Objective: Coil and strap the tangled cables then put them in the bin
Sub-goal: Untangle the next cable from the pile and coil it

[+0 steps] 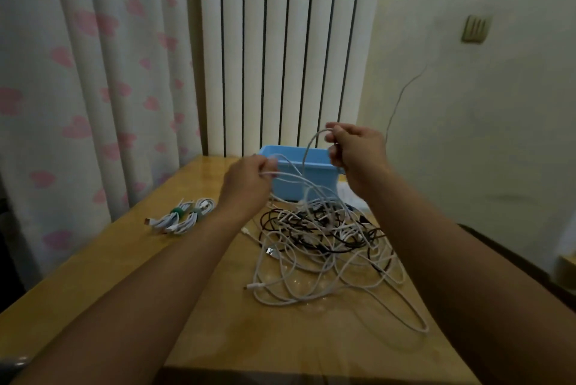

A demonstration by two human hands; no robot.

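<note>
A tangled heap of white and black cables [324, 247] lies on the wooden table [131, 263]. Both hands are raised above it, each holding part of one white cable [307, 151] that loops up from the heap. My left hand [249, 180] pinches the cable near its end. Higher and to the right, my right hand [355, 151] grips the top of the loop. Behind the hands stands a light blue bin [299, 180]; its inside is hidden. Two coiled white cables with green straps [184, 216] lie on the table's left side.
A pink-heart curtain [78, 88] hangs at the left and a white ribbed radiator [280, 48] stands behind the table. A thin wire [402, 95] runs down the right wall. The table's right edge drops off beside my right forearm.
</note>
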